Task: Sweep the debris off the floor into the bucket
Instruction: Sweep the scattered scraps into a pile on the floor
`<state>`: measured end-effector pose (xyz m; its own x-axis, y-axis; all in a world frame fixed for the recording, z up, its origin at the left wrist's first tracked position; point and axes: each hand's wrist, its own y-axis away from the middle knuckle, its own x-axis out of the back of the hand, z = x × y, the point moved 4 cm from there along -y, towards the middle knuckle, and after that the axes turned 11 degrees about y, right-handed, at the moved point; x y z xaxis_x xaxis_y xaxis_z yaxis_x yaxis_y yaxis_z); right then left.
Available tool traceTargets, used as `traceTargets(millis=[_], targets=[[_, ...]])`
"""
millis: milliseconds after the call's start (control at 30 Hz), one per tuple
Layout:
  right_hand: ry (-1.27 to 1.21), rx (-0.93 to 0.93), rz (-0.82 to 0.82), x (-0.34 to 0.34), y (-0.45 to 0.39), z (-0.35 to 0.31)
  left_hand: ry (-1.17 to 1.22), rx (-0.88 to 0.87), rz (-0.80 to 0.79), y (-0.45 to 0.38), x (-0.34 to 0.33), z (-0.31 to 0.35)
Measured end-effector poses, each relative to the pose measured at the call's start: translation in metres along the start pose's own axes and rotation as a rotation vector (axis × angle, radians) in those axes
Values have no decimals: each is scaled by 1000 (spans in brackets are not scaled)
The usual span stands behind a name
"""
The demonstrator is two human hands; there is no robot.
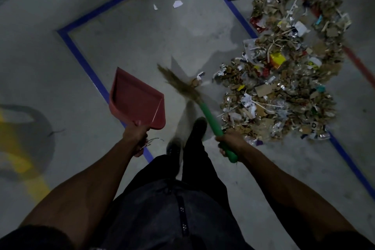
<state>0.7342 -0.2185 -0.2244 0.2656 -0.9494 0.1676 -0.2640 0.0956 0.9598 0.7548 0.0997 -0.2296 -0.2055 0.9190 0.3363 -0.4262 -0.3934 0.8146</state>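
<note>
The place looked like a warehouse or workshop: a bare grey concrete floor (142,32) marked with blue tape (85,63) lines (one red line (357,63) too) and yellow paint (18,156).

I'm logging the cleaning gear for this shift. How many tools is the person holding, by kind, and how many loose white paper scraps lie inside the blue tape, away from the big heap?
Red plastic dustpan, held by the left hand: 1
Green-handled straw broom, held by the right hand: 1
Loose white paper scraps: 2
Total: 4
</note>
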Motion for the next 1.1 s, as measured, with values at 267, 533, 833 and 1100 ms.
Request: traceTargets(millis=[267,533,833,1100], targets=[[-162,90,185,-11,20,12,35,7,-6,2,11,-14],[-57,41,51,-22,25,50,62,12,-48,3,6,-21],[-141,111,180,29,23,33,24,16,-55,15,-17,-25],[13,68,47,46,26,55,75,23,-59,35,-71,-27]])
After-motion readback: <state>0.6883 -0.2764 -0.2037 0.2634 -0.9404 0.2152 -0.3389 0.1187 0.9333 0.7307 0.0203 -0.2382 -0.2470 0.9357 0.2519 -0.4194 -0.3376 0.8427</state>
